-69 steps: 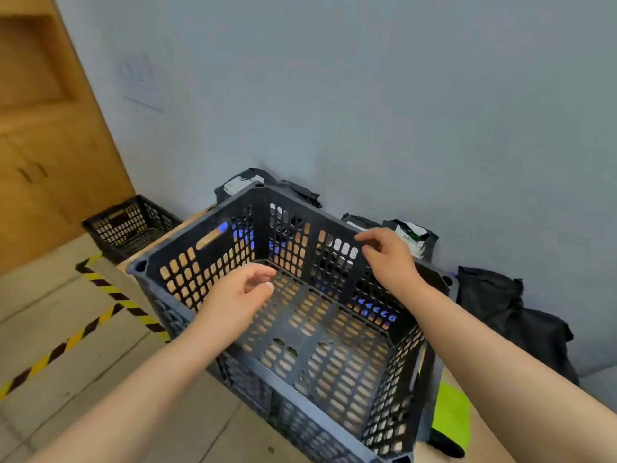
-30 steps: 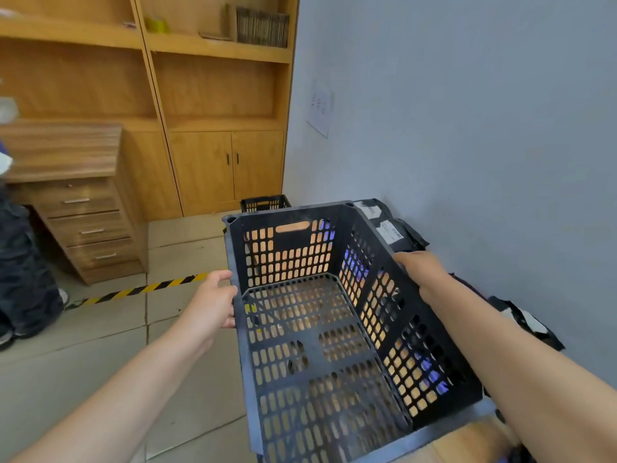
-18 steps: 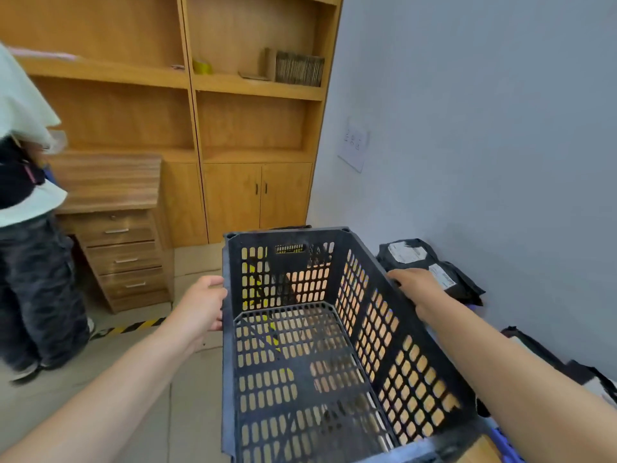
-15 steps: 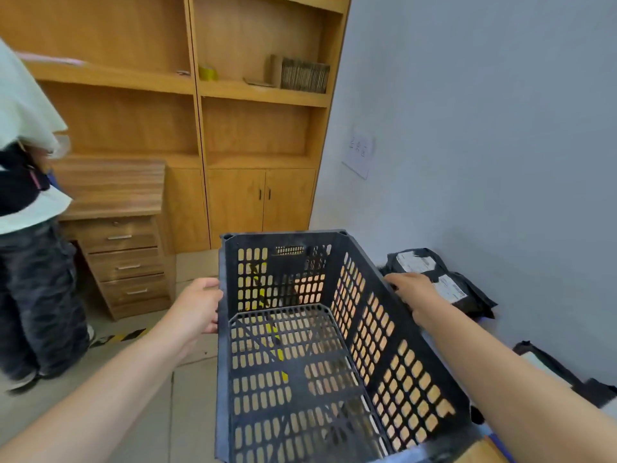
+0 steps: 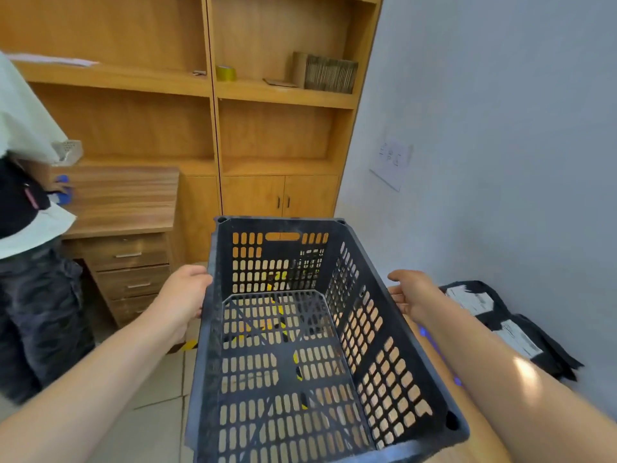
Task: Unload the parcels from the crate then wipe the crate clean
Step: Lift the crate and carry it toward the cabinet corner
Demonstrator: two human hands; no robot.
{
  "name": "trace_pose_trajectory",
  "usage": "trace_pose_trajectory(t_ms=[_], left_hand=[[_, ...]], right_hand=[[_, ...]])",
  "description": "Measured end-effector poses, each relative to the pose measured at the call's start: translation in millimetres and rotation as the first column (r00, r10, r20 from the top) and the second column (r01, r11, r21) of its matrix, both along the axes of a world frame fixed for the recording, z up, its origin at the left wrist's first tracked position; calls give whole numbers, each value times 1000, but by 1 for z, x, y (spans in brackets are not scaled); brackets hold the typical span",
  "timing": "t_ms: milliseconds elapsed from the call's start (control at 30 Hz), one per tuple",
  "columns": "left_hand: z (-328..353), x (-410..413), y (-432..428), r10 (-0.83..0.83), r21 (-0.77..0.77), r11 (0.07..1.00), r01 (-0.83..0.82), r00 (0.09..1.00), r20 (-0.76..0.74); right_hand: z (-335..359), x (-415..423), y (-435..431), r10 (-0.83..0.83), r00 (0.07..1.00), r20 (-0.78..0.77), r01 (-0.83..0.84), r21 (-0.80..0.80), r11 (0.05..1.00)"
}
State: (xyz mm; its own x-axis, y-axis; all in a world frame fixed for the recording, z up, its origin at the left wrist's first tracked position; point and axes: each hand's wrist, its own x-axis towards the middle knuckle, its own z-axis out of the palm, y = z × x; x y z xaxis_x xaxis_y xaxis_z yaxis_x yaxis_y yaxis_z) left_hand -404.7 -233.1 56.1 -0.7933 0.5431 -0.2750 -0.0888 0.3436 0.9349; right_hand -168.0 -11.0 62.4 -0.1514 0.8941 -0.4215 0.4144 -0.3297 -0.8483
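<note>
Right hand (image 5: 412,294) has let go — fingers loose beside crate (image 5: 283,360); left hand (image 5: 185,295) grips its rim.

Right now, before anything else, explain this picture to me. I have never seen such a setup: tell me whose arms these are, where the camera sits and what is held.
No machine here: a person wears one wide camera on the head, looking down at their own two arms. The left hand grips the left rim of a black slotted crate, which is empty. The right hand lies open beside the right rim; whether it touches is unclear. Black parcels with white labels lie to the right, by the wall. A second person stands at the left, near a wooden desk.
</note>
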Motion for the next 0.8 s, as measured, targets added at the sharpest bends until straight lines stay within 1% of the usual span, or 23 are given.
trace_pose_trajectory(t_ms=[100, 167, 267, 400, 533, 633, 800], left_hand=[[-2, -29, 35, 36, -49, 998, -36, 999, 1], [1, -45, 57, 30, -63, 998, -30, 1000, 7], [8, -69, 92, 50, -69, 997, -45, 996, 77], [7, -107, 131, 95, -118, 990, -82, 989, 109], [7, -140, 167, 137, -146, 982, -117, 981, 135], [6, -169, 196, 152, -142, 980, -136, 982, 110], [4, -224, 250, 95, -134, 988, -80, 990, 104]], right_hand=[[3, -36, 39, 76, 996, -39, -77, -34, 996], [5, -57, 62, 100, 993, -60, -104, -60, 993], [9, -89, 99, 130, 988, -87, -138, -83, 987], [9, -129, 147, 175, 982, -74, -183, -108, 977], [5, -167, 186, 169, 983, -76, -177, -116, 977], [-1, -195, 215, 146, 986, -86, -155, -114, 981], [-10, -244, 265, 98, 990, -104, -110, -116, 987]])
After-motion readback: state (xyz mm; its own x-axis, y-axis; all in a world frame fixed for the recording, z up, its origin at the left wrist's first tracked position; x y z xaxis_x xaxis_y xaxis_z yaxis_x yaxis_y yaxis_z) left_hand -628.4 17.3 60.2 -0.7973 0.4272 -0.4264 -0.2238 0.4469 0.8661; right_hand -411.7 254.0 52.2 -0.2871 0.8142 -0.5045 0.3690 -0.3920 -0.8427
